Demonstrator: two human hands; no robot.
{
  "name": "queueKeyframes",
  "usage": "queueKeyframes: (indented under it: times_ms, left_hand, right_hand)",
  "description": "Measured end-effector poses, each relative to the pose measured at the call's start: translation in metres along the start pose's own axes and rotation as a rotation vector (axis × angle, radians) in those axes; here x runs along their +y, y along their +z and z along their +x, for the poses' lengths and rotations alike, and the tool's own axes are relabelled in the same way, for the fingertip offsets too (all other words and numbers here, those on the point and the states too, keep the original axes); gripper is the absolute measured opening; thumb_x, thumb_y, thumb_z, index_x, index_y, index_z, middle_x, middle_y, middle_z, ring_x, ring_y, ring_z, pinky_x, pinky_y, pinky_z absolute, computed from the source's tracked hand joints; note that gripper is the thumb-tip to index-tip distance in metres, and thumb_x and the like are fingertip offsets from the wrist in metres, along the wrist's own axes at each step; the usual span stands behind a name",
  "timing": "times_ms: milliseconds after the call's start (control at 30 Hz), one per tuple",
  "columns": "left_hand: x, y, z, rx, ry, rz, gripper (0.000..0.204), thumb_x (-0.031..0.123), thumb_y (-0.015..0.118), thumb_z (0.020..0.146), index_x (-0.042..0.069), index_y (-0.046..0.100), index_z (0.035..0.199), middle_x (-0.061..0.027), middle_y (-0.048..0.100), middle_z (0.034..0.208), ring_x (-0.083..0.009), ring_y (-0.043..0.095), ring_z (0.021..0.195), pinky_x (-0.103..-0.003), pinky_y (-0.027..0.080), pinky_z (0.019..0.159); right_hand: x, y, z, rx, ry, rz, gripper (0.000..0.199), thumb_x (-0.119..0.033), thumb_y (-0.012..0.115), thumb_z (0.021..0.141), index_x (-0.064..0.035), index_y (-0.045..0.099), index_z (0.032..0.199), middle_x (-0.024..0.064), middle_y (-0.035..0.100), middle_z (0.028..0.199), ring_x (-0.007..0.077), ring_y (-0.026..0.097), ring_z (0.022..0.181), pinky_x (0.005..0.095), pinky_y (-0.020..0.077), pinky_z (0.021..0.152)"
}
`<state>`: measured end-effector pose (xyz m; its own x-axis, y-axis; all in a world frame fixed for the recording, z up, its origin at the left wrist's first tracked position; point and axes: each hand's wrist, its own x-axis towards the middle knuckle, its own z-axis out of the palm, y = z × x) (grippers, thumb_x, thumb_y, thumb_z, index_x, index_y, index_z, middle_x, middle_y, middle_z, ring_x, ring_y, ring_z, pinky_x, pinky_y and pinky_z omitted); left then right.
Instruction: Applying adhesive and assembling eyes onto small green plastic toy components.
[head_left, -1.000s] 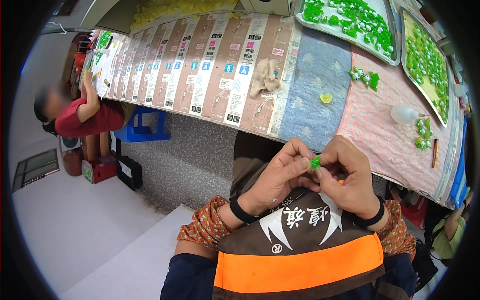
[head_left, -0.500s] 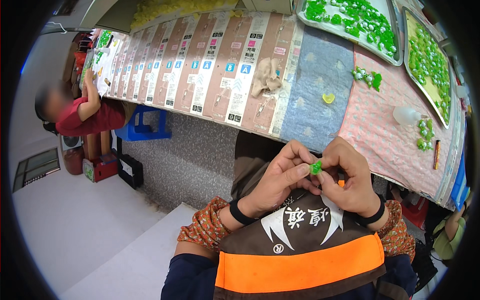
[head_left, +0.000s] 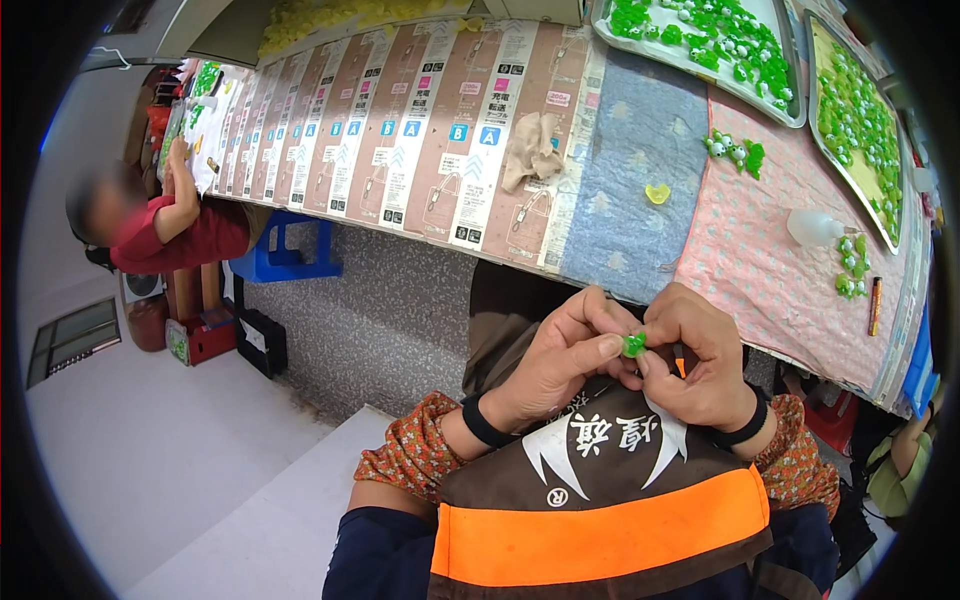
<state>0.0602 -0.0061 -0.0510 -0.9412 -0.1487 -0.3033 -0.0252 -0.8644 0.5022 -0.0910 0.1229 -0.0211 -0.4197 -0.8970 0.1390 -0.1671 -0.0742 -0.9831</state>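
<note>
Trinket (head_left: 634,346), small and green, is held between left hand (head_left: 565,352) and right hand (head_left: 703,358) (both pinching narrowly).

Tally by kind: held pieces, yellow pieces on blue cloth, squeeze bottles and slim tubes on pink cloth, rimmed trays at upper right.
Green plastic piece: 1
Yellow plastic piece: 1
Squeeze bottle: 1
Slim orange-brown tube: 1
Rimmed trays: 2
Total: 6
</note>
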Motion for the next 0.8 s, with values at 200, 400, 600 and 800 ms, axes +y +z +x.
queueKeyframes:
  times_ms: [200,400,600,800]
  left_hand:
    - [0.0003,0.0008,0.0001,0.003,-0.008,0.002,0.012,0.012,0.060,0.101,0.005,0.049,0.102,-0.0114,0.062,0.111,-0.0168,0.068,0.097,-0.032,0.061,0.081]
    - [-0.0007,0.0001,-0.0001,-0.011,-0.013,-0.016,0.012,0.012,0.060,0.101,0.006,0.049,0.102,-0.0114,0.062,0.111,-0.0171,0.068,0.098,-0.032,0.061,0.082]
    - [0.0020,0.0032,-0.0005,-0.018,-0.015,-0.017,0.013,0.013,0.059,0.102,0.006,0.048,0.103,-0.0111,0.061,0.111,-0.0174,0.067,0.101,-0.033,0.061,0.083]
    - [0.0047,0.0007,0.0000,-0.035,0.001,0.064,0.017,0.016,0.059,0.102,0.006,0.047,0.109,-0.0101,0.061,0.113,-0.0170,0.066,0.103,-0.033,0.060,0.086]
  right_hand:
    - [0.0013,0.0006,-0.0012,0.005,-0.023,-0.003,0.013,0.005,0.067,0.074,-0.0016,0.061,0.084,0.0054,0.052,0.077,0.0123,0.047,0.060,0.0259,0.0343,0.051]
    - [0.0020,-0.0027,-0.0017,-0.020,-0.019,0.017,0.014,0.005,0.068,0.075,-0.0010,0.062,0.086,0.0060,0.054,0.079,0.0125,0.048,0.061,0.0256,0.0356,0.051]
    - [0.0038,-0.0062,-0.0024,-0.055,0.014,0.095,0.012,0.003,0.068,0.078,-0.0001,0.063,0.089,0.0071,0.056,0.083,0.0133,0.053,0.067,0.0252,0.0394,0.054]
    - [0.0035,-0.0079,-0.0015,-0.075,0.035,0.082,0.012,0.002,0.068,0.079,0.0006,0.063,0.090,0.0076,0.056,0.084,0.0142,0.053,0.069,0.0260,0.0405,0.056]
